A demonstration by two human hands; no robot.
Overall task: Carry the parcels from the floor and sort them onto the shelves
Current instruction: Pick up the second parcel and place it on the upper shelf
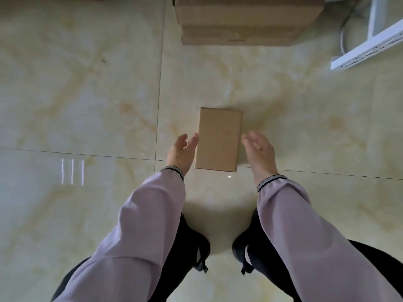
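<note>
A small plain brown cardboard parcel [218,139] lies flat on the glossy marble-patterned floor in the middle of the view. My left hand [182,152] is open beside its left edge, fingertips close to or just touching the side. My right hand [259,150] is open at its right edge, with a small gap. Neither hand holds the parcel. Both arms wear lilac sleeves. A larger stack of brown cardboard boxes [244,20] stands on the floor at the top of the view.
The white metal frame of a shelf unit [366,50] with a perforated rail reaches in at the upper right, with a white cable behind it. My two dark shoes [196,247] stand just below the parcel. Tile joints cross the floor.
</note>
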